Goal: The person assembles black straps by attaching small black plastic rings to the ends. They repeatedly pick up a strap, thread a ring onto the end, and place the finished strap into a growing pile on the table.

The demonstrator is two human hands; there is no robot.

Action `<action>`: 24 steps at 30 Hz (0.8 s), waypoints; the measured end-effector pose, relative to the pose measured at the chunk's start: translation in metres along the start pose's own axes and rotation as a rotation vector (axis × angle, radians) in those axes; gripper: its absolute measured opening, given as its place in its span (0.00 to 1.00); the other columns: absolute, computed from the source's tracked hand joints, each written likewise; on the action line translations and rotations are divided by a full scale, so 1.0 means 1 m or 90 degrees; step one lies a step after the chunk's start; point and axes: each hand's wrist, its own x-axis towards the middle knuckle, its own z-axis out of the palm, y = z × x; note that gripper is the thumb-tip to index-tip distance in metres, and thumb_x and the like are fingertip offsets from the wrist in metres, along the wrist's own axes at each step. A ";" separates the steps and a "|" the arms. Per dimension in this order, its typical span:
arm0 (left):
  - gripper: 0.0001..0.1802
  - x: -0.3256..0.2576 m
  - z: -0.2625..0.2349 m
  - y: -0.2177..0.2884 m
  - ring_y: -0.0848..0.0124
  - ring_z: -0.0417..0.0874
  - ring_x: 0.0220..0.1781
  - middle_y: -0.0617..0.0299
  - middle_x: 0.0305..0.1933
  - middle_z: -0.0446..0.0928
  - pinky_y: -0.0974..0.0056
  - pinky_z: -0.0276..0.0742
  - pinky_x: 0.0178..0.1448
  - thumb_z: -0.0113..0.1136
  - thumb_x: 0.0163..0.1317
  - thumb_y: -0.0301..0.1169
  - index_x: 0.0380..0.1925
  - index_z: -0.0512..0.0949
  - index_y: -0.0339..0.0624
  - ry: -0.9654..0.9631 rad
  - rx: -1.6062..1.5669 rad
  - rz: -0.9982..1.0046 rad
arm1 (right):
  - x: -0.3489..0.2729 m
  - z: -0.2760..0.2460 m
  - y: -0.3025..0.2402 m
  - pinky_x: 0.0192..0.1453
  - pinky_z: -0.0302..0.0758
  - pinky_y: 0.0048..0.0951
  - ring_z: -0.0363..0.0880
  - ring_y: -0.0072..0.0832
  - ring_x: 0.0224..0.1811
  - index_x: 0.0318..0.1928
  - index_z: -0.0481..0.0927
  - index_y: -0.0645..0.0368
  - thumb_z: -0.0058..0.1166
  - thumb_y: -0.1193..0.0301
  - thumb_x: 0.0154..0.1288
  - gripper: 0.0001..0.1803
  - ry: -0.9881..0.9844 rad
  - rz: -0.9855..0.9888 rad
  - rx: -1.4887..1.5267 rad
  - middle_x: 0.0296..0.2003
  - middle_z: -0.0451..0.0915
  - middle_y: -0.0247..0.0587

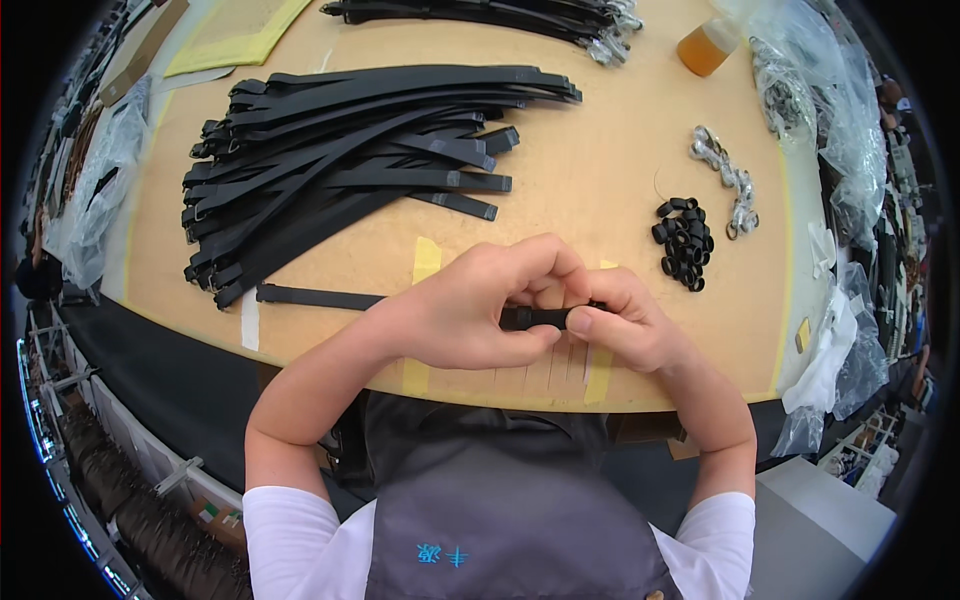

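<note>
A black belt (320,298) lies across the near part of the table, its left stretch resting flat on the surface. My left hand (470,305) is curled over the belt, thumb and fingers closed on it. Just to the right, my right hand (630,325) pinches the belt's end between thumb and fingers. A narrow band, looking like a belt loop, crosses the strap between the two thumbs. Fingers cover most of the right end, so its exact shape is hidden.
A pile of black belts (350,160) spreads beyond my hands. More belts (480,15) lie at the far edge. At right are small black loops (684,245), wrapped metal buckles (725,175), a cup of amber liquid (705,48) and plastic bags (850,140). Yellow tape strips (425,260) mark the table.
</note>
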 end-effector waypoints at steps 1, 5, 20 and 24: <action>0.23 0.001 0.000 0.000 0.76 0.81 0.49 0.61 0.44 0.79 0.68 0.79 0.56 0.65 0.60 0.18 0.55 0.71 0.34 -0.006 0.009 -0.014 | 0.000 0.002 0.000 0.38 0.64 0.21 0.65 0.14 0.34 0.39 0.77 0.64 0.53 0.68 0.72 0.10 0.014 -0.041 -0.032 0.30 0.73 0.27; 0.29 -0.011 -0.009 0.008 0.69 0.81 0.54 0.56 0.48 0.80 0.64 0.80 0.58 0.69 0.63 0.26 0.62 0.70 0.33 0.067 0.193 0.052 | -0.003 -0.010 0.003 0.32 0.58 0.25 0.60 0.17 0.28 0.24 0.68 0.62 0.55 0.71 0.68 0.16 0.081 -0.147 -0.087 0.23 0.65 0.29; 0.21 0.042 -0.233 0.064 0.60 0.75 0.65 0.54 0.63 0.75 0.59 0.72 0.64 0.64 0.64 0.27 0.57 0.75 0.41 0.348 0.955 0.178 | 0.156 -0.180 -0.091 0.39 0.75 0.28 0.77 0.22 0.31 0.42 0.82 0.60 0.58 0.46 0.70 0.26 0.476 -0.204 -0.661 0.28 0.81 0.34; 0.22 0.020 -0.154 0.054 0.53 0.63 0.77 0.55 0.70 0.70 0.53 0.55 0.78 0.66 0.63 0.29 0.57 0.76 0.42 0.222 0.935 0.107 | 0.102 -0.173 -0.110 0.43 0.80 0.40 0.86 0.38 0.37 0.43 0.84 0.63 0.55 0.53 0.71 0.23 0.462 0.019 -0.838 0.35 0.87 0.48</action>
